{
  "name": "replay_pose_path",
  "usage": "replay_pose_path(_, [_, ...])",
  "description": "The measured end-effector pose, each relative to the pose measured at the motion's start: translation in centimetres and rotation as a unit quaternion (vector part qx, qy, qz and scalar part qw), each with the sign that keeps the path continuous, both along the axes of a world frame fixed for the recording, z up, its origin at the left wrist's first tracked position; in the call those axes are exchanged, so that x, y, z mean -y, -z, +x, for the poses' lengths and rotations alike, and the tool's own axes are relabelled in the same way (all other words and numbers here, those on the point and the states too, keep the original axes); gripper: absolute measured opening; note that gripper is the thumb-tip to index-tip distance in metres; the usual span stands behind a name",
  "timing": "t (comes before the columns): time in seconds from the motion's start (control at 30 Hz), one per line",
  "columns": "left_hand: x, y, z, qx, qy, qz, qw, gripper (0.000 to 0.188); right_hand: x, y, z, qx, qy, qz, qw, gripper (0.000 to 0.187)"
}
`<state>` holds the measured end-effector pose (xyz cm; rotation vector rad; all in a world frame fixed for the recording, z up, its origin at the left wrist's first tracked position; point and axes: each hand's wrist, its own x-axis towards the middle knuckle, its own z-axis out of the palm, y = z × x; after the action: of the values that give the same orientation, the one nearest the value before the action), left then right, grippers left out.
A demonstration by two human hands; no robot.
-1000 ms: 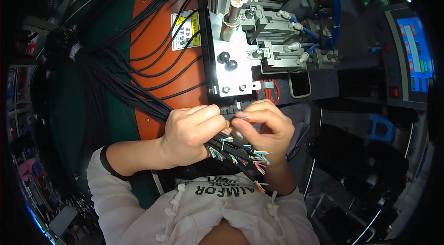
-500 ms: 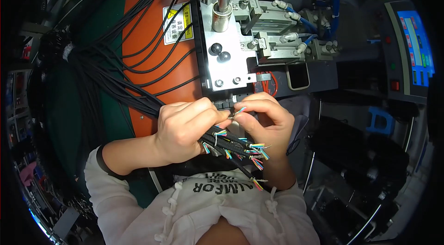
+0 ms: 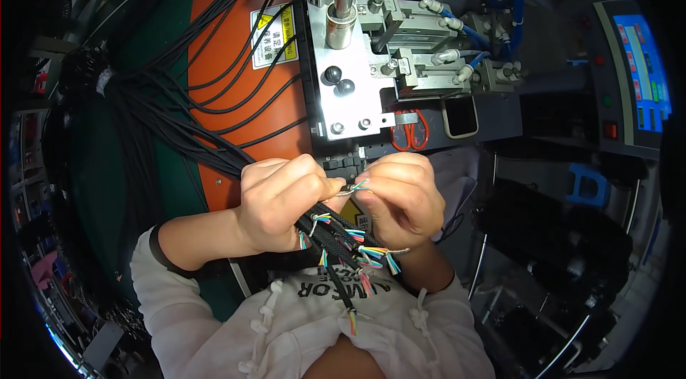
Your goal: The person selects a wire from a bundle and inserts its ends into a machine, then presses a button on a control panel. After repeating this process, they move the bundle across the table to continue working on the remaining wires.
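Observation:
My left hand (image 3: 279,197) is closed around a bundle of black braided cables (image 3: 325,239), one cable end standing out between thumb and forefinger. Thin coloured wires (image 3: 356,187) fan from that end, and the fingertips of my right hand (image 3: 405,197) pinch them. Below both hands the other cables hang in front of my chest, their stripped ends showing blue, yellow, pink and white wires (image 3: 371,254) with bare twisted shield strands. Just beyond my fingertips is a small dark fixture (image 3: 344,164) at the machine's front.
A bright metal plate (image 3: 343,104) with black knobs stands ahead. Black cables run left across an orange surface (image 3: 236,118) to a tied bunch (image 3: 100,79). Red-handled scissors (image 3: 409,137) and a phone (image 3: 461,119) lie right of the plate. A lit screen (image 3: 643,71) is far right.
My right hand has drawn slightly back and toward me, uncovering the red handles. The pinched wires are now more spread, and the hanging cable ends have shifted left and down.

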<state>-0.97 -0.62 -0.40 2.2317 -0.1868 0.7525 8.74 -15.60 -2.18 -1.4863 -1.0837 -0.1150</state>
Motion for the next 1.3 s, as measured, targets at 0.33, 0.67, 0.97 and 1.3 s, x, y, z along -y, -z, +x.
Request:
replay_pose_path(0.33, [-0.8, 0.0, 0.5, 0.025, 0.054, 0.013, 0.998, 0.018, 0.4, -0.6, 1.1, -0.317, -0.151, 0.011, 0.936, 0.012])
replay_pose_path(0.67, [0.3, 0.5, 0.6, -0.03, -0.004, 0.179, 0.983, 0.028, 2.1, -0.7, 3.2, -0.125, -0.08, -0.176, 0.973, 0.012])
replay_pose_path(0.97, [0.8, 1.2, 0.1, -0.09, -0.028, 0.266, 0.959, 0.033, 0.7, 2.0, 2.6, -0.082, 0.033, -0.196, 0.977, 0.01])
replay_pose_path(1.3, [1.3, 1.0, 0.0, -0.129, -0.056, 0.283, 0.949, 0.026, 0.4, 2.8, 2.2, -0.045, 0.045, -0.2, 0.978, 0.009])
